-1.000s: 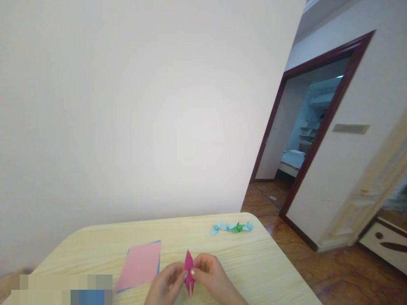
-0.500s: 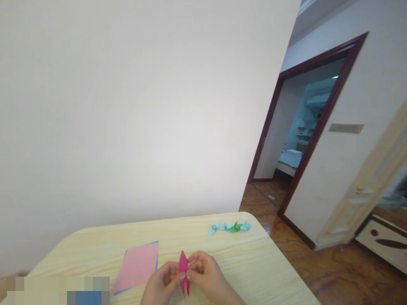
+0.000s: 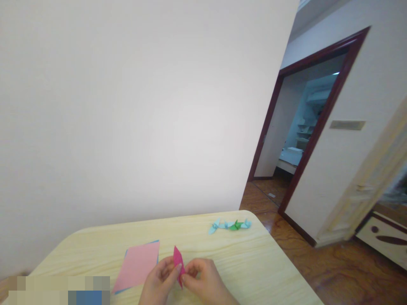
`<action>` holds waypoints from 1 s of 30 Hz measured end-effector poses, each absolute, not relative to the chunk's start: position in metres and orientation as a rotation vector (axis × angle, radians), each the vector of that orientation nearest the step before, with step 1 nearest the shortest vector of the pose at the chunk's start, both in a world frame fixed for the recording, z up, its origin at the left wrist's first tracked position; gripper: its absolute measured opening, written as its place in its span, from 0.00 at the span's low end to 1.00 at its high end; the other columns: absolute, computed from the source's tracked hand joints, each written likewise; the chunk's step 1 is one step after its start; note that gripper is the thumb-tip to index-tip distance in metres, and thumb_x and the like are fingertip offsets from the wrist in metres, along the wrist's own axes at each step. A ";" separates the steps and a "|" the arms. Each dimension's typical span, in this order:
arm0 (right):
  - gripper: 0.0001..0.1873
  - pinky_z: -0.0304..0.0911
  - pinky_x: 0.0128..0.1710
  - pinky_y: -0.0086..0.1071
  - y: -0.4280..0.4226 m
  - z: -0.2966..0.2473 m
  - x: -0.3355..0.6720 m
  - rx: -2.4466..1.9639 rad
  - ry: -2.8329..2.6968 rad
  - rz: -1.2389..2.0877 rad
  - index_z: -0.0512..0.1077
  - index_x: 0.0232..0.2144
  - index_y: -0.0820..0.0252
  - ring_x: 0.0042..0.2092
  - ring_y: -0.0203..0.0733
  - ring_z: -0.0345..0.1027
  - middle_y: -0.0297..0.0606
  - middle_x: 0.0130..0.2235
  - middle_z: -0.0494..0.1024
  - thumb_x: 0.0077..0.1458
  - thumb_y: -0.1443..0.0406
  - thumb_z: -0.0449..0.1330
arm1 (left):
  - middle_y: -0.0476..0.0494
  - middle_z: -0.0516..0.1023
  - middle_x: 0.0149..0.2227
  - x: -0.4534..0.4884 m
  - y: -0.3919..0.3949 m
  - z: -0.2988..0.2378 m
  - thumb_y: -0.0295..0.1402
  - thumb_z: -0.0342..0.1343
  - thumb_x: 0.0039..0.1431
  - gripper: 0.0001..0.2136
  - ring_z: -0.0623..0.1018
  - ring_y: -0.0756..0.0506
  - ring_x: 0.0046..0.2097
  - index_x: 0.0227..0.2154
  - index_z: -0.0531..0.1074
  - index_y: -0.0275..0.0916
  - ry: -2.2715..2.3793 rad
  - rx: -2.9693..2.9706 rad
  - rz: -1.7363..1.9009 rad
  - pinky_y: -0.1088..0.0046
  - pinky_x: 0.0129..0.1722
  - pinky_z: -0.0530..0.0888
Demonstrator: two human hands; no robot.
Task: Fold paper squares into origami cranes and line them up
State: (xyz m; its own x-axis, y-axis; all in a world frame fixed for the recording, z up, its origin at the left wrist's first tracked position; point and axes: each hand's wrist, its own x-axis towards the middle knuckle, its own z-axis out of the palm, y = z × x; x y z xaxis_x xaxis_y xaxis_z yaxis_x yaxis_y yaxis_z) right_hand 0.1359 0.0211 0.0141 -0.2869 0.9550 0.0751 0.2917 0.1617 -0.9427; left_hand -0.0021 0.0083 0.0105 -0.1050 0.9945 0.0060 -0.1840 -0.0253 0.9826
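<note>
Head view of two bare hands at a pale wood-grain table (image 3: 260, 264). A slender magenta origami piece (image 3: 177, 255) lies directly between the hands, near the table's front edge, and both hands touch it. Its long axis runs away from the person, almost in line with the view. The sharp far tip points toward the wall (image 3: 143, 127) and leans slightly left; the near end points back toward the person and a little right. Whether the near end is split cannot be told, as fingertips cover part of it.

The left hand (image 3: 159, 277) pinches the piece at about its middle, thumb on the near face, other fingers curled behind. The right hand (image 3: 205, 277) pinches it lower down, thumb and forefinger closed at the near end. The left hand is thus closer to the far tip, the right to the near end. Whether the piece touches the tabletop is unclear.

Left of the hands, a pink paper sheet (image 3: 137, 264) overlies a blue sheet (image 3: 120, 292), of which only edges show. Beyond, at the far right corner, light-blue origami birds (image 3: 214, 227) and one green origami bird (image 3: 236, 225) form a row.
</note>
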 end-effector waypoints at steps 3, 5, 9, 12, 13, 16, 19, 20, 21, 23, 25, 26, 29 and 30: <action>0.12 0.58 0.25 0.26 0.022 0.014 0.136 -1.139 -1.609 1.311 0.74 0.21 0.65 0.24 0.35 0.64 0.35 0.21 0.75 0.42 0.60 0.62 | 0.47 0.79 0.22 -0.002 0.008 0.010 0.44 0.65 0.33 0.18 0.77 0.44 0.27 0.25 0.74 0.36 1.136 1.033 1.380 0.70 0.31 0.73; 0.12 0.57 0.24 0.26 0.023 0.014 0.137 -1.109 -1.579 1.419 0.75 0.21 0.65 0.23 0.33 0.63 0.34 0.20 0.73 0.41 0.60 0.63 | 0.48 0.79 0.22 -0.001 0.007 0.010 0.44 0.65 0.33 0.17 0.77 0.45 0.27 0.25 0.73 0.37 1.125 1.041 1.384 0.72 0.30 0.73; 0.10 0.54 0.24 0.25 0.024 0.015 0.140 -1.084 -1.656 1.432 0.76 0.20 0.64 0.23 0.32 0.60 0.31 0.19 0.71 0.44 0.62 0.61 | 0.49 0.79 0.20 0.002 0.006 0.015 0.45 0.66 0.31 0.18 0.77 0.46 0.25 0.25 0.73 0.38 1.141 1.038 1.397 0.74 0.27 0.73; 0.08 0.54 0.25 0.26 0.024 0.011 0.140 -1.058 -1.635 1.451 0.76 0.21 0.64 0.23 0.32 0.59 0.30 0.19 0.71 0.42 0.64 0.61 | 0.49 0.78 0.19 0.003 0.005 0.019 0.45 0.66 0.30 0.19 0.77 0.46 0.24 0.25 0.72 0.38 1.162 1.045 1.381 0.74 0.26 0.72; 0.07 0.53 0.24 0.25 0.024 0.010 0.140 -1.070 -1.634 1.450 0.76 0.21 0.64 0.22 0.32 0.58 0.30 0.18 0.70 0.41 0.64 0.62 | 0.49 0.78 0.18 0.003 0.004 0.020 0.45 0.66 0.31 0.19 0.76 0.46 0.24 0.26 0.71 0.38 1.162 1.048 1.370 0.74 0.26 0.72; 0.06 0.50 0.22 0.25 0.025 0.004 0.140 -1.095 -1.658 1.439 0.76 0.19 0.64 0.21 0.30 0.54 0.28 0.16 0.67 0.41 0.65 0.63 | 0.50 0.78 0.17 0.003 0.005 0.019 0.45 0.65 0.32 0.20 0.76 0.46 0.23 0.27 0.70 0.38 1.164 1.045 1.346 0.75 0.25 0.71; 0.07 0.49 0.22 0.24 0.026 -0.001 0.141 -1.043 -1.659 1.472 0.77 0.20 0.63 0.22 0.30 0.54 0.28 0.17 0.67 0.41 0.64 0.63 | 0.50 0.78 0.16 0.002 0.006 0.016 0.44 0.65 0.33 0.20 0.76 0.46 0.23 0.28 0.69 0.38 1.170 1.031 1.337 0.75 0.24 0.70; 0.07 0.50 0.22 0.25 0.026 -0.002 0.140 -1.036 -1.654 1.470 0.77 0.20 0.63 0.22 0.31 0.54 0.28 0.17 0.67 0.41 0.64 0.63 | 0.50 0.78 0.16 0.001 0.006 0.016 0.44 0.65 0.33 0.20 0.76 0.47 0.22 0.28 0.69 0.38 1.173 1.028 1.337 0.75 0.24 0.70; 0.07 0.50 0.22 0.24 0.025 -0.002 0.140 -1.041 -1.649 1.454 0.77 0.20 0.63 0.22 0.31 0.54 0.28 0.16 0.67 0.41 0.64 0.63 | 0.50 0.77 0.16 0.001 0.006 0.015 0.44 0.65 0.33 0.20 0.76 0.47 0.22 0.28 0.69 0.38 1.171 1.026 1.340 0.76 0.24 0.70; 0.07 0.50 0.22 0.24 0.024 -0.001 0.137 -1.080 -1.642 1.402 0.76 0.18 0.63 0.21 0.31 0.55 0.29 0.16 0.67 0.41 0.65 0.63 | 0.51 0.77 0.16 0.001 0.006 0.014 0.44 0.65 0.33 0.20 0.75 0.47 0.22 0.28 0.69 0.38 1.158 1.015 1.359 0.76 0.23 0.69; 0.06 0.50 0.21 0.24 0.021 0.001 0.134 -1.125 -1.647 1.336 0.76 0.18 0.64 0.21 0.32 0.56 0.29 0.16 0.68 0.40 0.66 0.62 | 0.51 0.77 0.15 0.001 0.005 0.013 0.44 0.65 0.33 0.20 0.75 0.48 0.20 0.28 0.68 0.38 1.137 0.993 1.371 0.76 0.22 0.69; 0.06 0.50 0.21 0.24 0.020 0.002 0.133 -1.141 -1.657 1.309 0.77 0.18 0.64 0.21 0.32 0.56 0.30 0.16 0.69 0.41 0.67 0.61 | 0.52 0.76 0.15 0.001 0.004 0.013 0.44 0.65 0.33 0.20 0.74 0.48 0.19 0.28 0.68 0.38 1.126 0.982 1.372 0.76 0.21 0.69; 0.07 0.50 0.21 0.24 0.018 0.003 0.131 -1.166 -1.700 1.263 0.76 0.17 0.64 0.20 0.31 0.56 0.29 0.15 0.68 0.42 0.69 0.60 | 0.53 0.76 0.14 0.001 0.003 0.013 0.43 0.65 0.35 0.21 0.73 0.49 0.18 0.31 0.67 0.37 1.122 0.970 1.358 0.76 0.20 0.69; 0.08 0.50 0.21 0.24 0.019 0.002 0.131 -1.161 -1.714 1.280 0.76 0.17 0.64 0.20 0.31 0.56 0.28 0.15 0.67 0.42 0.69 0.59 | 0.53 0.75 0.14 0.001 0.003 0.014 0.43 0.64 0.36 0.21 0.73 0.49 0.18 0.32 0.66 0.38 1.120 0.972 1.353 0.76 0.20 0.68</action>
State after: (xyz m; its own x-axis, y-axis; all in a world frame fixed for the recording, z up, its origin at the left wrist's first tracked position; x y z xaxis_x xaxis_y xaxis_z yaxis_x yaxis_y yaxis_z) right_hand 0.1313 0.0187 0.0022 -0.3594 0.9330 0.0163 0.2489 0.1127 -0.9620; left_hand 0.0008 0.0028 0.0136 -0.0897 0.9951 -0.0413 -0.2263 0.0200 0.9738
